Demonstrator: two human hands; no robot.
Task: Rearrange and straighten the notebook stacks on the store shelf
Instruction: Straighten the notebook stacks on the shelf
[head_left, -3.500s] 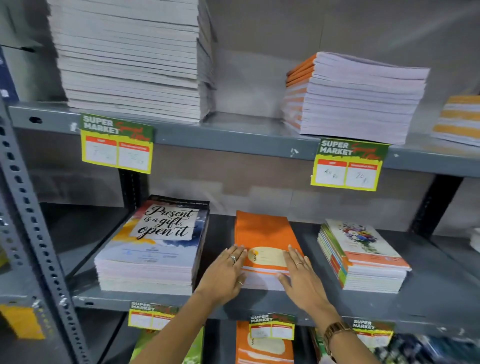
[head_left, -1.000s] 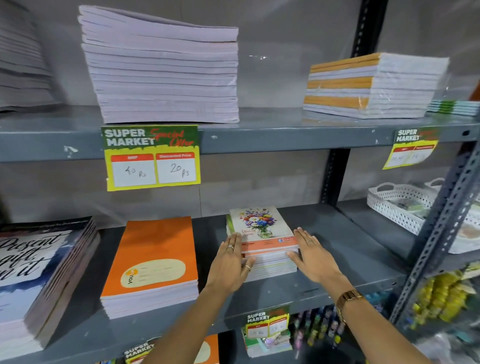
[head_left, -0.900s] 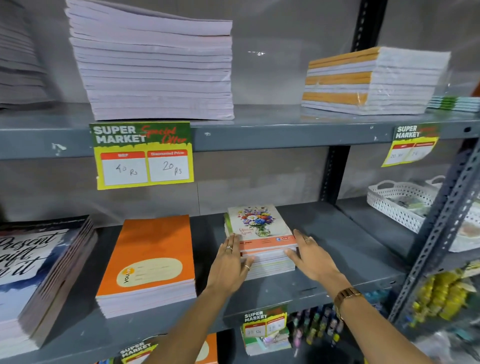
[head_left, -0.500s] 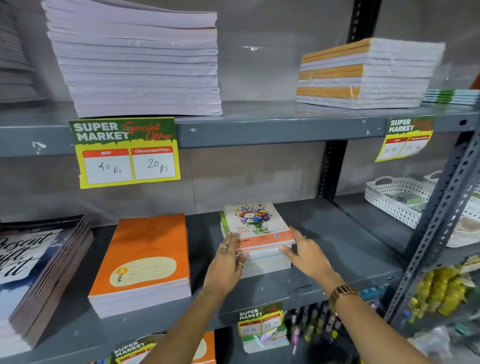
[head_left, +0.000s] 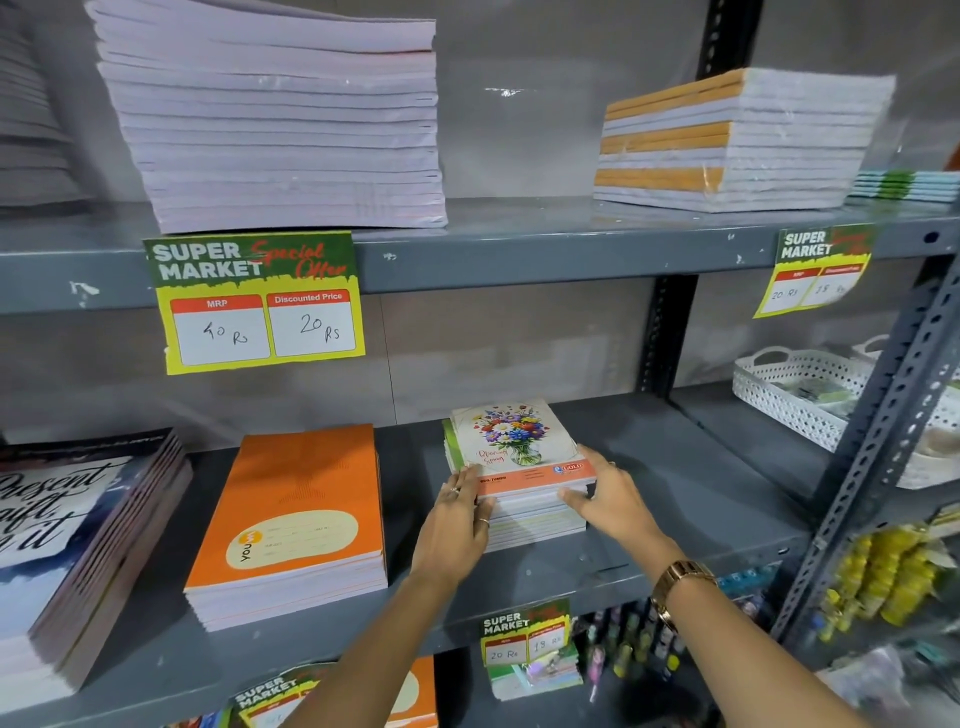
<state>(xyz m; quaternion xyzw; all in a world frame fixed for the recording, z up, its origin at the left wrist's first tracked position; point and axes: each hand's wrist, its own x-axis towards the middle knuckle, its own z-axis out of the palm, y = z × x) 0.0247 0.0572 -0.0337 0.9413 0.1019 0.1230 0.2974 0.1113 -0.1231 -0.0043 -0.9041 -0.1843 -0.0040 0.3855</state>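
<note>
Floral stack (head_left: 519, 457) sits on the shelf (head_left: 675, 467) beside the orange stack (head_left: 301, 514), pressed between left hand (head_left: 457, 525) and right hand (head_left: 608, 499), fingers straight; equal inward pressure should square its edges without skewing it.

We're looking at a shop: "Super Market" price tags (head_left: 260, 301) are hanging off the grey metal shelves (head_left: 519, 254), showing MRP and discounted prices, and notebook stacks (head_left: 291, 519) are sitting out.
</note>
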